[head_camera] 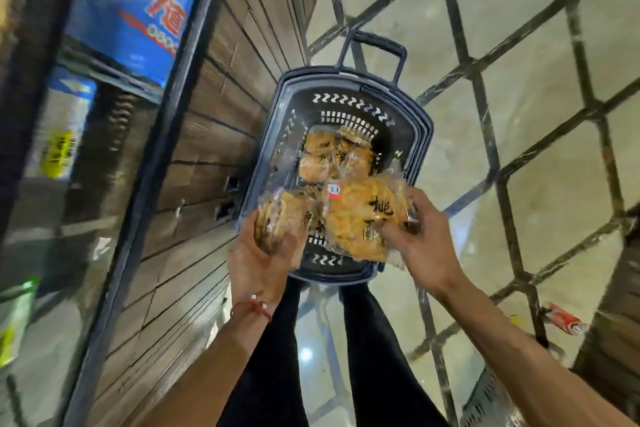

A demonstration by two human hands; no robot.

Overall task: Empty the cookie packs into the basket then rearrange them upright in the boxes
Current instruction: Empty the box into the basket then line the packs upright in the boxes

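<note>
Basket [346, 80] sat on glossy beige floor tiles [536, 45] crossed by dark strips. A wood-panelled shelf base [214, 135] ran along the basket's left side. You held two cookie packs over its near end: left hand [258, 263] curled round the smaller pack [280, 215], right hand [420, 239] gripping the larger pack [360, 218]. More loose packs [323, 156] lay on the basket's bottom, toward the far end. Shelving left of the basket was blurred, labels unreadable. The wrapper partly hid your right fingers.

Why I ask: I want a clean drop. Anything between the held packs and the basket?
Nothing visible. The left pack in the left hand and the right pack in the right hand hang over the open basket; only loose packs lie inside.
</note>
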